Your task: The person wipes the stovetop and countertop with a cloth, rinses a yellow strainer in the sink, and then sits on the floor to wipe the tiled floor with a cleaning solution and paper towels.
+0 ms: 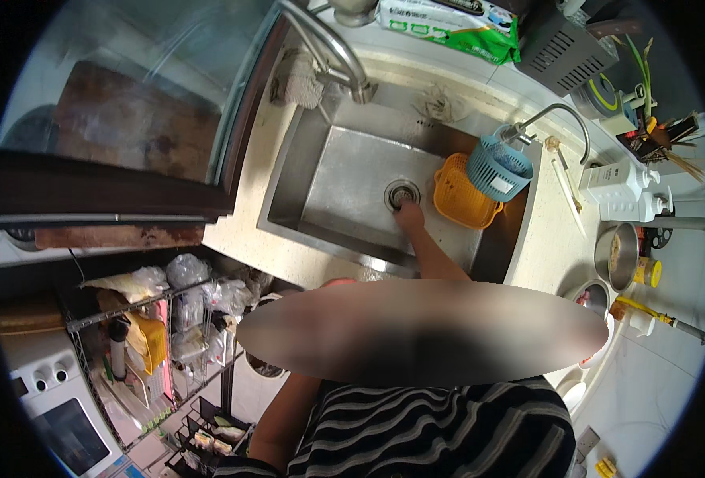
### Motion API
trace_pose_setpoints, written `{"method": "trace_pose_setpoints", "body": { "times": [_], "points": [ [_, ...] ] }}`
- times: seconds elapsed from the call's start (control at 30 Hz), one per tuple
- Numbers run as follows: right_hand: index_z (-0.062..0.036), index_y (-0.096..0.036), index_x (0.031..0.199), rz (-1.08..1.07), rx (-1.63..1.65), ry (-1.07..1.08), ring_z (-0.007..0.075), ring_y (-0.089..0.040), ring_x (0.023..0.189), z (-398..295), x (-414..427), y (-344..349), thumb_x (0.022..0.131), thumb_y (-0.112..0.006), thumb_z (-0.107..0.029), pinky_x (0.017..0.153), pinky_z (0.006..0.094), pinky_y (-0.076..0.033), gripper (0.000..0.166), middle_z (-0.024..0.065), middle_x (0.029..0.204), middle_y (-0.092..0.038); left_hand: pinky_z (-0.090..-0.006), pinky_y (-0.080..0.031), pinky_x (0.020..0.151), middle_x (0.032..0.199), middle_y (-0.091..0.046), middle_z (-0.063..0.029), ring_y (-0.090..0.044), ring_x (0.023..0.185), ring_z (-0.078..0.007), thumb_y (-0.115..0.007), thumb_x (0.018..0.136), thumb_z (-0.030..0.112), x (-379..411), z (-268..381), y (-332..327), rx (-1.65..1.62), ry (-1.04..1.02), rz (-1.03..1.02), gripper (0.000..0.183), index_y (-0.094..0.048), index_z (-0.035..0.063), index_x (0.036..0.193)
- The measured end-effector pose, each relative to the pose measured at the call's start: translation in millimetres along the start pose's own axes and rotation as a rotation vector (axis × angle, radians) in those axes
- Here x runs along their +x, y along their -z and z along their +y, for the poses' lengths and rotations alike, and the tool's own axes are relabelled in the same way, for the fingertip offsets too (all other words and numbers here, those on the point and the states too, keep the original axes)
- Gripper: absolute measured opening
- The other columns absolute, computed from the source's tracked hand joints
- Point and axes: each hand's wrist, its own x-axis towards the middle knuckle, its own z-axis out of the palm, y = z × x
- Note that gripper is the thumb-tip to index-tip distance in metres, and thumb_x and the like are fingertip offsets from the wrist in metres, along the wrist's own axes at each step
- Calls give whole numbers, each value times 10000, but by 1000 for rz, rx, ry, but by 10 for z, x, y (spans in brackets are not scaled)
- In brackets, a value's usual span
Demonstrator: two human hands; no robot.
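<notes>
My right hand (410, 216) reaches down into the stainless steel sink (352, 173), its fingers at the drain strainer (402, 195). The fingertips are lost in the drain, so whether they grip the strainer is unclear. Of my left hand (339, 281) only a sliver shows by the sink's front edge; a blurred patch covers the rest. To the right of the drain lies an orange plastic basket (457, 194) on the sink floor. A blue slotted strainer basket (499, 170) hangs above it from the small curved tap (558, 110).
The main faucet (343, 51) arches over the sink's back left, beside a draped cloth (299, 80). Pump bottles (612, 182), chopsticks (567, 194) and a metal bowl (616, 257) stand or lie on the right counter. A dark-framed glass pane (227, 119) borders the left side.
</notes>
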Motion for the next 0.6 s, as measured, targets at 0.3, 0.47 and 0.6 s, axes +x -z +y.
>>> {"method": "trace_pose_setpoints", "body": {
  "times": [0.3,0.47,0.6],
  "points": [
    [-135,-711,1249,-148,145,145,333,-653,1163,-191,-192,538,860,-710,-222,955,457,-537,398,167,1264,-686,-276,-522,887,991,-716,-77,-687,942,-151,-608,1015,20,525,202,-134,47,-127,-113,127,-682,-40,1099],
    [-79,-759,1130,-44,517,271,256,-728,928,-825,-40,1618,882,-759,-226,839,366,-564,288,122,1028,-768,-282,-530,845,981,-747,-74,-708,926,-171,-695,957,56,949,799,-197,206,-163,-162,77,-735,14,1007],
    [-63,-764,1088,385,563,341,242,-715,825,-1470,58,3408,913,-728,-147,757,342,-555,198,122,953,-763,-382,-536,880,1042,-739,-107,-691,1001,-283,-698,944,119,1507,1295,-436,408,-468,-216,118,-735,44,1028]
  ]
}}
